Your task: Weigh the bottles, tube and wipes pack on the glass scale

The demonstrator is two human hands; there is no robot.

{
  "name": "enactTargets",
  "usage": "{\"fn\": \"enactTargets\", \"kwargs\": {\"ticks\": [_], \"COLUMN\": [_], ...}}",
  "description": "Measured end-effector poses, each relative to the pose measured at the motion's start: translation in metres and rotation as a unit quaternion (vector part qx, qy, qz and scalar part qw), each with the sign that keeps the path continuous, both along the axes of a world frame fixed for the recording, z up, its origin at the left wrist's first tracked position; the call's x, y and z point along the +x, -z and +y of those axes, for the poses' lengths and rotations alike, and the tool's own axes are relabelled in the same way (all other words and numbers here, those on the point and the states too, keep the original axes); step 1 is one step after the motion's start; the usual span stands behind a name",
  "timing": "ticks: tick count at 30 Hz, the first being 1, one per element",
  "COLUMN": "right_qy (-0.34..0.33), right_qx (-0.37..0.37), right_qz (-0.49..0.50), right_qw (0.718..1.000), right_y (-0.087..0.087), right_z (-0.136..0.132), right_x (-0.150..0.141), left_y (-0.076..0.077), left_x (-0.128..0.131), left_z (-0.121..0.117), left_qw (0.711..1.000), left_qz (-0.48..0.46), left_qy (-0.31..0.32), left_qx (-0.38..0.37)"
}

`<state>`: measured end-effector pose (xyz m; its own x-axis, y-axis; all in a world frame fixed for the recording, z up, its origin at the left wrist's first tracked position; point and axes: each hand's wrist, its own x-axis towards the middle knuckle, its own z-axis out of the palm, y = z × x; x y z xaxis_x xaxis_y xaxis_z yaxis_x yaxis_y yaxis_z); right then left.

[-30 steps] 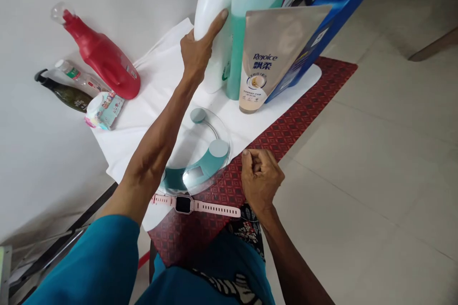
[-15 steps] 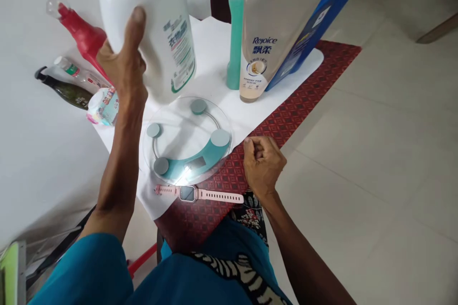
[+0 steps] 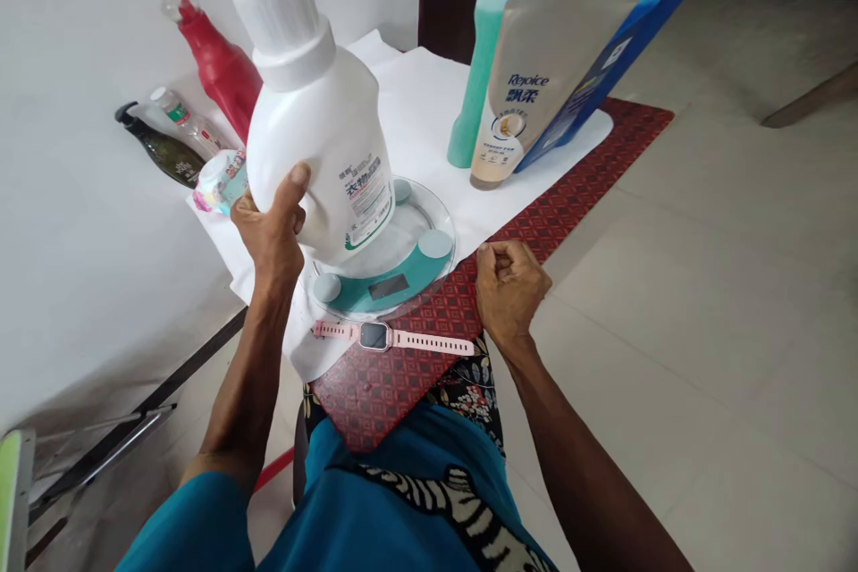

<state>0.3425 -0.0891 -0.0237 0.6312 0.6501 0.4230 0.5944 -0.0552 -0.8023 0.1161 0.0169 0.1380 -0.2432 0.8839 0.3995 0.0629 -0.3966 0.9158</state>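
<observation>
My left hand (image 3: 272, 237) grips a large white laundry detergent bottle (image 3: 315, 134) with a white screw cap, its thumb across the near side. The bottle leans a little to the left above the round glass scale (image 3: 419, 273), hiding the scale's far left part; whether its base touches the glass I cannot tell. At the table's right edge my right hand (image 3: 513, 290) rests as a closed fist, with nothing showing in it. Between the scale and my body lies a pink-strapped watch (image 3: 374, 336), its screen dark.
Along the wall stand a red bottle (image 3: 221, 71), a clear small bottle (image 3: 191, 121), a dark pump bottle (image 3: 161, 147) and a wipes pack (image 3: 221, 181). At the right are a green bottle (image 3: 473, 80), a Rejoice tube (image 3: 536, 80) and a blue bottle (image 3: 623, 45).
My left hand has lifted the white bottle from beside the green bottle and brought it left and nearer, over the scale. My right fist stays at the table edge.
</observation>
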Motion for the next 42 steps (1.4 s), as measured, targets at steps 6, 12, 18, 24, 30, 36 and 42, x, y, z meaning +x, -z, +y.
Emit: {"fn": "enactTargets", "kwargs": {"ticks": [6,12,18,24,30,36,42], "right_qy": [-0.005,-0.037,-0.05,-0.09,-0.097,-0.101,-0.097], "right_qx": [-0.019,-0.049,-0.026,-0.032,-0.043,-0.051,-0.047], "right_qz": [0.002,0.073,-0.002,0.017,0.116,0.1,0.093], "right_qw": [1.0,0.995,0.998,0.995,0.988,0.989,0.99], "right_y": [-0.002,-0.024,-0.039,-0.019,-0.01,-0.009,-0.007], "right_z": [0.0,-0.004,0.029,0.083,0.094,0.093,0.094], "right_x": [0.0,0.005,0.016,0.022,0.021,0.024,0.025], "left_y": [0.0,-0.003,0.03,0.071,0.083,0.084,0.062], "left_x": [-0.004,-0.036,-0.076,-0.111,-0.124,-0.099,-0.061], "left_z": [0.001,-0.011,-0.037,-0.068,-0.081,-0.068,-0.05], "left_qw": [0.998,0.985,0.997,0.989,0.982,0.987,0.994], "left_qz": [0.045,0.143,0.069,0.077,0.103,0.113,0.099], "left_qy": [0.052,0.099,-0.014,-0.095,-0.121,-0.109,-0.043], "left_qx": [-0.008,0.019,0.01,-0.085,-0.098,-0.046,-0.006]}}
